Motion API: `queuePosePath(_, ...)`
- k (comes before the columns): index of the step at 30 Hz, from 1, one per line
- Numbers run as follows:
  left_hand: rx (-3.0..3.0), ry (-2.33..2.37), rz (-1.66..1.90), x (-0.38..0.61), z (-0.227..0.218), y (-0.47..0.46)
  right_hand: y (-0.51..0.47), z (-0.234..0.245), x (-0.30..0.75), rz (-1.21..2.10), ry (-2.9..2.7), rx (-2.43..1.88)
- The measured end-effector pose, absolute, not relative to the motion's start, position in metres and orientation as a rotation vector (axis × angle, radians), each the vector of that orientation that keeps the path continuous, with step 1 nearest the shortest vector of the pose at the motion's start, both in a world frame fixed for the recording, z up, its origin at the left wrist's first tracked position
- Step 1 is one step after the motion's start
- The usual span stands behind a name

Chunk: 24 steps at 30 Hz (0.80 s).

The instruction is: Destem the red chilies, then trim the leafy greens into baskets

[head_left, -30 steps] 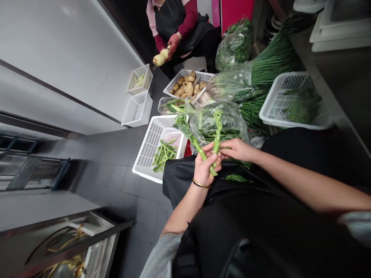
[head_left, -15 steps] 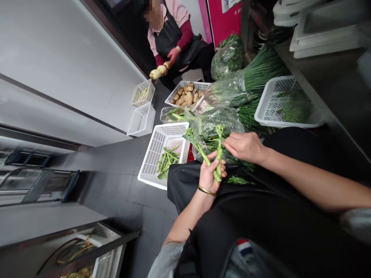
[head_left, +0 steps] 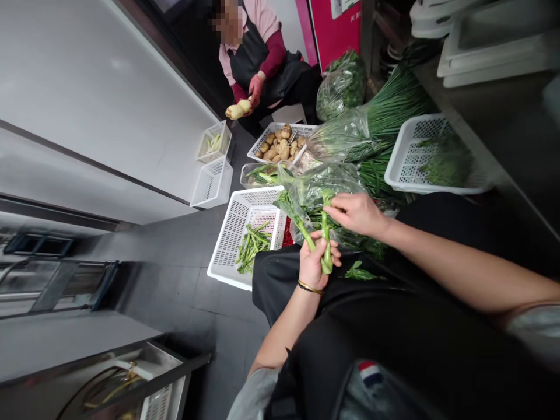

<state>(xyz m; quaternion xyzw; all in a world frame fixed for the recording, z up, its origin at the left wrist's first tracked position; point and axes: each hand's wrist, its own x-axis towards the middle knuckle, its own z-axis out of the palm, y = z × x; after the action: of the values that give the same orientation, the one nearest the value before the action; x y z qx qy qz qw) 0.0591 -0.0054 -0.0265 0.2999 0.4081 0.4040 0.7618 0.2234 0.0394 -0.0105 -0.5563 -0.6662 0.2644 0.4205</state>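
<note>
My left hand (head_left: 313, 263) is closed around the lower ends of two green stalks that look like broccolini (head_left: 301, 224). They fan apart above the fist, over my lap. With thumb and fingers pinched, my right hand (head_left: 361, 216) grips the right-hand stalk (head_left: 325, 230) just below its budded top. A torn green leaf (head_left: 359, 272) lies on my black apron (head_left: 376, 315) below the right hand. Left of my knee, a white slotted basket (head_left: 221, 248) holds several trimmed green stalks (head_left: 252, 248).
Past my hands are bagged greens (head_left: 343, 181), long green stems (head_left: 400, 108) and a basket of potatoes (head_left: 280, 146). A white basket (head_left: 396, 163) stands right, below a metal counter (head_left: 490, 128). Across from me, a gloved person (head_left: 262, 58) holds pale, bulbous vegetables (head_left: 238, 109).
My right hand has moved slightly left, onto the upper part of the right-hand stalk. My left hand keeps its hold. The other person's hands have shifted on the pale vegetables.
</note>
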Motion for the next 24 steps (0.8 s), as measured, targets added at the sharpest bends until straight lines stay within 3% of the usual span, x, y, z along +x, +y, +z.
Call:
queuePosePath(2,0.599,0.927,0.874,0.059,-0.03,-0.005,0.034,-0.011,0.226,0.296,-1.893,-1.43)
queuePosePath(4,0.548,0.923,0.833,0.058,-0.031,-0.005,0.03,-0.012,0.234,0.15,-2.018,-1.383)
queuePosePath(6,0.552,0.873,0.791,0.059,-0.031,-0.005,0.026,-0.014,0.242,0.297,-1.939,-1.318)
queuePosePath(10,0.552,0.702,0.682,0.064,-0.029,-0.004,0.012,-0.037,0.235,1.048,-1.308,-1.226)
queuePosePath(12,0.527,0.675,0.668,0.065,-0.03,-0.003,0.002,-0.055,0.225,1.21,-1.303,-1.204)
queuePosePath(17,0.445,0.716,0.64,0.058,-0.038,0.002,0.003,-0.07,0.239,1.016,-1.973,-1.427)
queuePosePath(22,0.391,0.706,0.594,0.054,-0.046,0.004,0.041,-0.026,0.262,1.128,-1.59,-1.397)
queuePosePath(24,0.397,0.736,0.605,0.056,-0.044,0.003,0.048,-0.01,0.252,0.942,-1.558,-1.387)
